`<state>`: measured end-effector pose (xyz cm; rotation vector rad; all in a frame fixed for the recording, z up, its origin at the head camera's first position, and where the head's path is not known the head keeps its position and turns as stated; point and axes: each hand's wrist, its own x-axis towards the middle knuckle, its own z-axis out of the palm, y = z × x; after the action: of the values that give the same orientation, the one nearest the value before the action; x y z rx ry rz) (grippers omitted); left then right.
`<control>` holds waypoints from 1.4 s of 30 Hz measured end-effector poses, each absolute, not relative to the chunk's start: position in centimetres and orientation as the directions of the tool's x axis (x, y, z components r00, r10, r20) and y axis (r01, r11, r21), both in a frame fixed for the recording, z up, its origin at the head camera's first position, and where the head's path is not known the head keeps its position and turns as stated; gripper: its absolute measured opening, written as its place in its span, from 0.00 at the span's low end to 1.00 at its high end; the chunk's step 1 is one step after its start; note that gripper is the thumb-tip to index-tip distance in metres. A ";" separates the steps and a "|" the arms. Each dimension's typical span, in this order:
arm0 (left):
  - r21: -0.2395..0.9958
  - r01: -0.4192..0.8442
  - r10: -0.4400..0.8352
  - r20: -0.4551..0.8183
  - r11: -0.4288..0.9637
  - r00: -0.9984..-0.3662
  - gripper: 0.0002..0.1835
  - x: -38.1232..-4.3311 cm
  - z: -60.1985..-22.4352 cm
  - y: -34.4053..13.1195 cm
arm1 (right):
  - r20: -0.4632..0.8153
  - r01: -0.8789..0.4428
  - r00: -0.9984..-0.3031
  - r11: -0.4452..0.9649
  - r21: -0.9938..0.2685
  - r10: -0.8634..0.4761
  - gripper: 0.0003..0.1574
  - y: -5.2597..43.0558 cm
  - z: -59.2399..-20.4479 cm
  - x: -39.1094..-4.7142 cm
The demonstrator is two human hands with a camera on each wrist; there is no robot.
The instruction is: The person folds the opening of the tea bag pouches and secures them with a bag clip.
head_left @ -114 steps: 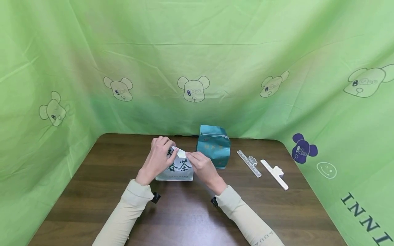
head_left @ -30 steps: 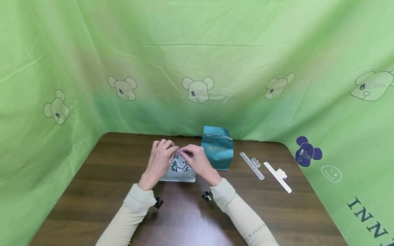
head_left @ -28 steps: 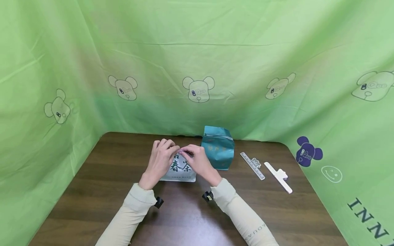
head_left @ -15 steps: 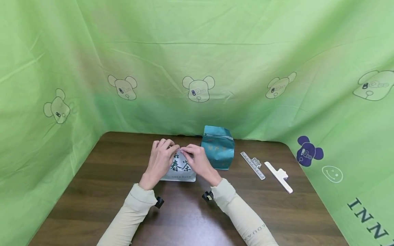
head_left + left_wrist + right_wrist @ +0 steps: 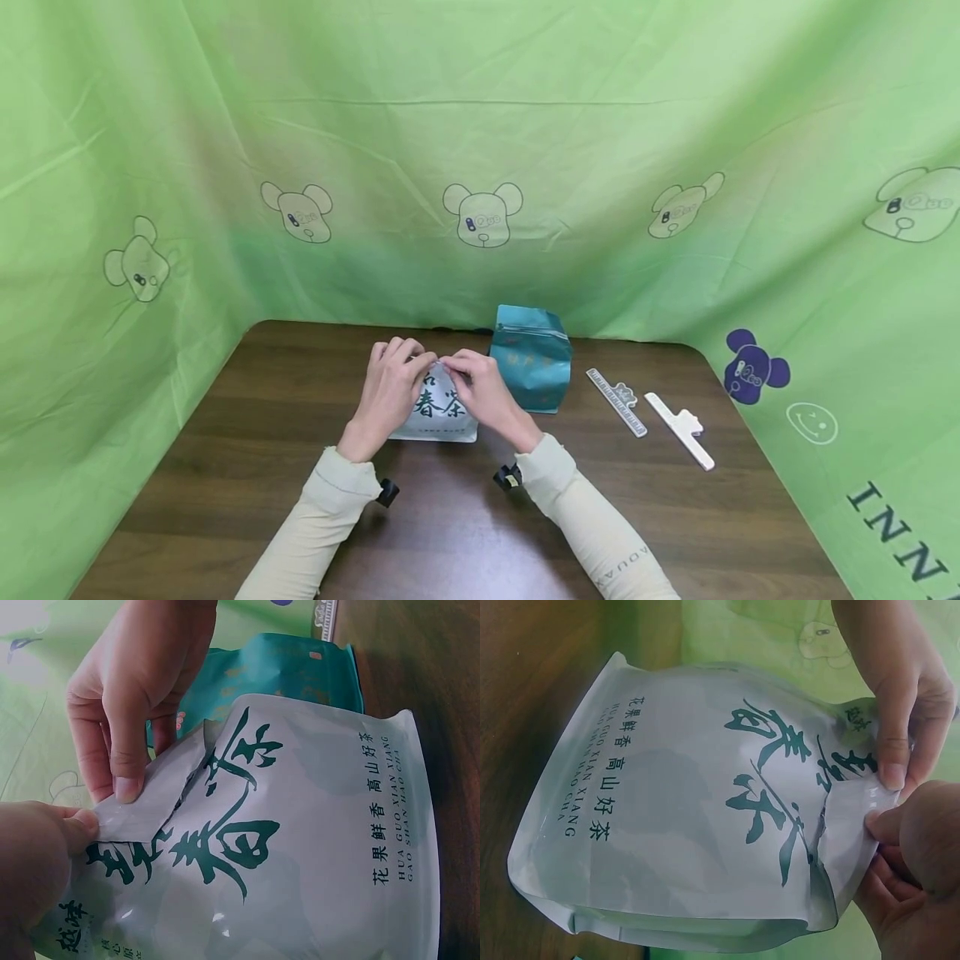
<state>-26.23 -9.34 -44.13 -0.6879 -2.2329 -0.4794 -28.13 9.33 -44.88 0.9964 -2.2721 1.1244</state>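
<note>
A white tea bag [image 5: 431, 425] with dark green characters stands in front of me, its torn top edge folded over as a pale flap [image 5: 161, 795]. My left hand [image 5: 390, 383] grips that top from the left, thumb in front and fingers behind. From the right, my right hand [image 5: 485, 396] pinches the flap close beside the left thumb. The two thumbs press on the flap in the right wrist view, where the left hand [image 5: 904, 697] is above and the right hand [image 5: 915, 862] below. The fingers behind the bag are partly hidden.
A teal pouch [image 5: 528, 367] stands just behind and right of the white bag. Further right on the wooden table [image 5: 247, 467] lie two white bag clips [image 5: 617, 402], the outer clip [image 5: 680, 431] nearer the right edge. Green printed cloth [image 5: 480, 125] hangs around the table.
My right hand has moved left from the bag's right corner to beside the left thumb, and the flap that showed between the hands is now mostly covered. Over the last second the hands barely move.
</note>
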 end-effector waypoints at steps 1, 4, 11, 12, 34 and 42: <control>0.129 0.604 0.328 0.742 0.787 -0.585 0.03 -26.2 -44.1 -9.3 | 0.626 -0.748 -0.662 0.416 -0.518 -0.412 0.11 9.4 -44.9 -28.2; 0.135 0.604 0.327 0.739 0.785 -0.590 0.03 -26.3 -44.0 -9.3 | 0.627 -0.740 -0.672 0.406 -0.537 -0.394 0.09 9.5 -45.0 -28.4; 0.151 0.607 0.328 0.728 0.781 -0.602 0.04 -26.3 -44.0 -9.2 | 0.625 -0.719 -0.692 0.427 -0.548 -0.362 0.06 9.7 -45.5 -28.7; 0.151 0.606 0.328 0.727 0.781 -0.603 0.04 -26.3 -44.0 -9.2 | 0.623 -0.714 -0.696 0.435 -0.549 -0.358 0.06 9.7 -45.6 -28.8; 0.160 0.613 0.325 0.730 0.774 -0.601 0.03 -26.2 -44.2 -9.2 | 0.652 -0.764 -0.641 0.419 -0.491 -0.406 0.13 10.1 -46.0 -28.4; 0.173 0.610 0.305 0.741 0.774 -0.598 0.03 -26.2 -44.2 -9.3 | 0.655 -0.732 -0.677 0.394 -0.555 -0.335 0.07 10.3 -46.7 -28.8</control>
<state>-26.25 -9.25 -44.20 -0.6777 -2.2369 -0.5396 -28.76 10.26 -46.72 0.9148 -2.2154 1.2098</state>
